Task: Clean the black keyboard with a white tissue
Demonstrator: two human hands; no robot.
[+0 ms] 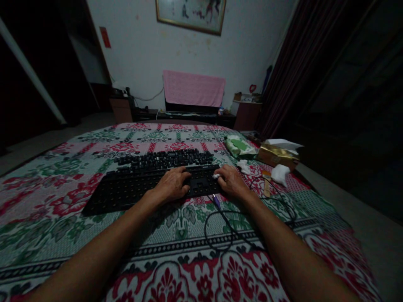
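Observation:
A black keyboard base [126,191] with its keys removed lies on a floral bedspread [63,218]. A heap of loose black keycaps [166,158] sits just behind it. My left hand [172,184] rests on the middle of the base with fingers curled down onto it. My right hand [229,180] is at the base's right end, fingers pinched around a small white wad [216,176], likely tissue or cloth. The keyboard's black cable [226,228] loops on the bedspread between my forearms.
To the right lie a green-and-white packet [239,147], a gold tissue box [277,154], crumpled white tissues [279,173] and a small wooden-handled tool [267,184]. The bed's right edge drops to the floor. A pink-covered TV stand [193,90] is against the far wall.

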